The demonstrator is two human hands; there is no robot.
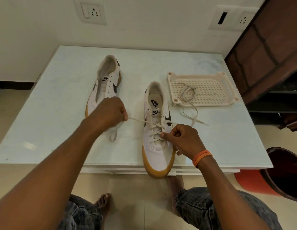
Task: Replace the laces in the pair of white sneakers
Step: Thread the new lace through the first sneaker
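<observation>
**A:** Start with the hands in the head view. What are they doing?

**B:** The left hand [109, 112] is fisted around one end of the lace [155, 130], pulling it taut toward nine o'clock from an upper eyelet. The right hand [182, 140] pinches the lace at a crossing low on the eyelet rows, at about four o'clock from the shoe's tongue. The two hands are well apart, one on each side of the near sneaker [158, 146].

**A:** And where do the task's things sit?

**B:** The near sneaker lies at the front edge of the surface [61, 130], its toe hanging over toward six o'clock, laced roughly halfway up. The far sneaker [105, 85] rests at ten o'clock, with no lace in its visible eyelets. A spare lace [188, 95] is coiled in the tray [210, 90] at two o'clock, with its tail spilling onto the surface.

**A:** What could go wrong from here?

**B:** I judge that a hard sideways pull could drag the overhanging sneaker off the edge. Uneven tension could also leave one lace end short, and a twisted strand would sit badly across the tongue.
</observation>
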